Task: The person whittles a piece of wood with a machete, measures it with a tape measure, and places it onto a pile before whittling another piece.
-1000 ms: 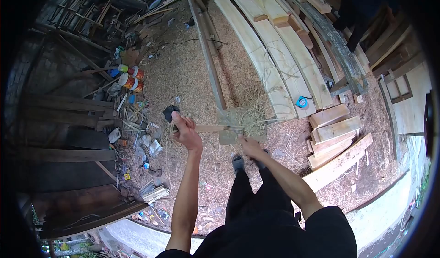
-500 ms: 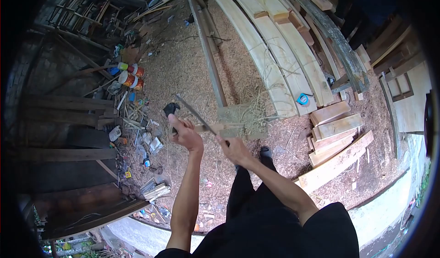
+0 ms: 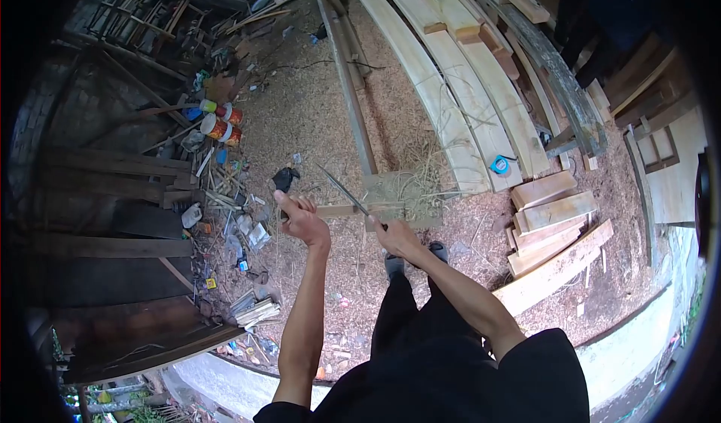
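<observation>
We are curling our left hand's (image 3: pixel 306 224) fingers around the left end of a pale, narrow wooden strip (image 3: pixel 336 210), while our right hand (image 3: pixel 398 238) is clenching a long, thin, dark blade (image 3: pixel 342 187) that is slanting far and left. The strip is reaching right towards a flat, brownish square board (image 3: pixel 378 188) strewn with dry, straw-coloured stems (image 3: pixel 422 184). To the right, a round blue tape measure (image 3: pixel 501 165) is resting on long, pale planks (image 3: pixel 481 111).
</observation>
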The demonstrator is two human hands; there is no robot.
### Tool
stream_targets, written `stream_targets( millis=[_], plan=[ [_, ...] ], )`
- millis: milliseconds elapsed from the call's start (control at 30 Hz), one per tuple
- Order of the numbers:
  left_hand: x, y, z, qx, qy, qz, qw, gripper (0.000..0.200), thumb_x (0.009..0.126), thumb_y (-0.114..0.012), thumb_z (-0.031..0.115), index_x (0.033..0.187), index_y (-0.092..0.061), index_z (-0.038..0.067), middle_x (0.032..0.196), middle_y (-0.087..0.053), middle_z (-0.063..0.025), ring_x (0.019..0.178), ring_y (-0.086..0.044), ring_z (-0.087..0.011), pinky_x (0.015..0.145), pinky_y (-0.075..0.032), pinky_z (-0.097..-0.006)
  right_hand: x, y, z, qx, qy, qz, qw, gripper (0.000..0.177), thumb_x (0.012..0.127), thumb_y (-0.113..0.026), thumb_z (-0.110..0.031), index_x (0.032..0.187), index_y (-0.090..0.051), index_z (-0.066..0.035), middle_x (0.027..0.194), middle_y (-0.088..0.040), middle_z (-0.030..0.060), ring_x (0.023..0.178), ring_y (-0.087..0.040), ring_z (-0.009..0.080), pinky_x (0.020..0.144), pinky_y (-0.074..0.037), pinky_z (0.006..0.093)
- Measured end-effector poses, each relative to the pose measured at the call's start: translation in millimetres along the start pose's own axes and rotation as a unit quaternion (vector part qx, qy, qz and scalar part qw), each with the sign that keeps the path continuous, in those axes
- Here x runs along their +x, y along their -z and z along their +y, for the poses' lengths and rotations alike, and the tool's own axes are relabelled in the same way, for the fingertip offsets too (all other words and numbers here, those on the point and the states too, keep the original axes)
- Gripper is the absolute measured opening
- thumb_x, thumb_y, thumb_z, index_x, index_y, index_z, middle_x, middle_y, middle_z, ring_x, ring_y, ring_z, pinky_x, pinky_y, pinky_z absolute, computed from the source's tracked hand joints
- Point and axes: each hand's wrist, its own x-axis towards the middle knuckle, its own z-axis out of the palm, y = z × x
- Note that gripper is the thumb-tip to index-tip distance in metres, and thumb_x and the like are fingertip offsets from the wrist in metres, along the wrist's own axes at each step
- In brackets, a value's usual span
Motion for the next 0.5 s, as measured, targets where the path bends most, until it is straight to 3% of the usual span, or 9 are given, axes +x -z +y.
stream_targets(
  millis=[133, 233, 267, 367, 433, 467, 500],
  plan=[
    [-4.8, -0.5, -0.5, 0.014, 0.004, -0.027, 1.0, 0.047, 0.09, -0.048, 0.031, 0.052, -0.027, 0.013, 0.043, -0.028, 0.0029, 0.037, -0.024, -0.0061, 0.037, -0.018, -0.025, -10.0, -10.1, -0.3, 0.017, 0.077, 0.057, 0.995, 0.064, 0.087, -0.036, -0.052, 0.07, -0.057, 0.006, 0.057, -0.052, 0.0235, 0.059, -0.057, 0.036, 0.058, -0.042, 0.0434],
    [-8.4, -2.4, 2.3, 0.021, -0.01, -0.039, 0.999, 0.051, 0.089, -0.05, 0.032, 0.05, -0.022, 0.014, 0.042, -0.026, 0.0027, 0.037, -0.022, -0.0068, 0.038, -0.017, -0.0262, 3.5, -4.0, 35.8, 0.03, -0.067, 0.017, 0.997, 0.064, 0.086, -0.038, -0.051, 0.065, -0.055, 0.007, 0.052, -0.051, 0.0218, 0.053, -0.055, 0.0367, 0.055, -0.041, 0.0451],
    [-6.4, -2.8, 3.1, 0.017, -0.015, -0.04, 0.999, 0.051, 0.089, -0.05, 0.032, 0.05, -0.022, 0.014, 0.042, -0.026, 0.0027, 0.037, -0.022, -0.0068, 0.038, -0.017, -0.0262, 9.8, -6.9, 39.7, 0.03, -0.061, 0.02, 0.998, 0.064, 0.086, -0.038, -0.051, 0.065, -0.055, 0.007, 0.052, -0.051, 0.0218, 0.053, -0.055, 0.0367, 0.055, -0.041, 0.0451],
    [-10.9, -4.4, -0.9, 0.015, -0.004, -0.025, 1.0, 0.051, 0.089, -0.049, 0.031, 0.05, -0.022, 0.014, 0.042, -0.026, 0.0026, 0.037, -0.021, -0.0067, 0.038, -0.017, -0.0262, 0.7, -7.1, 34.6, 0.01, -0.017, 0.049, 0.999, 0.068, 0.086, -0.036, -0.053, 0.063, -0.054, 0.008, 0.052, -0.051, 0.0213, 0.053, -0.056, 0.0343, 0.054, -0.041, 0.0446],
    [-9.9, -8.0, -4.0, 0.01, -0.019, -0.05, 0.999, 0.051, 0.09, -0.049, 0.031, 0.05, -0.022, 0.014, 0.042, -0.026, 0.0027, 0.037, -0.021, -0.0064, 0.038, -0.017, -0.026, -12.8, -3.4, 14.3, 0.032, 0.101, 0.09, 0.99, 0.07, 0.086, -0.035, -0.055, 0.062, -0.054, 0.008, 0.051, -0.051, 0.0199, 0.05, -0.056, 0.0316, 0.051, -0.042, 0.0427],
    [-9.6, -6.6, -3.8, 0.013, -0.017, -0.049, 0.999, 0.051, 0.09, -0.049, 0.031, 0.05, -0.022, 0.014, 0.042, -0.026, 0.0027, 0.037, -0.021, -0.0064, 0.038, -0.017, -0.026, -10.7, -7.1, 25.4, 0.033, 0.098, 0.088, 0.991, 0.07, 0.086, -0.035, -0.055, 0.062, -0.054, 0.008, 0.051, -0.051, 0.0199, 0.05, -0.056, 0.0316, 0.051, -0.042, 0.0427],
    [-9.3, -5.4, -2.7, 0.016, -0.012, -0.046, 0.999, 0.051, 0.09, -0.048, 0.03, 0.05, -0.022, 0.014, 0.043, -0.025, 0.0028, 0.038, -0.021, -0.0063, 0.038, -0.016, -0.0258, -6.1, -13.4, 46.0, 0.048, 0.012, 0.061, 0.997, 0.069, 0.086, -0.034, -0.055, 0.066, -0.055, 0.007, 0.052, -0.052, 0.0191, 0.051, -0.056, 0.0318, 0.053, -0.043, 0.0427]
  ],
)
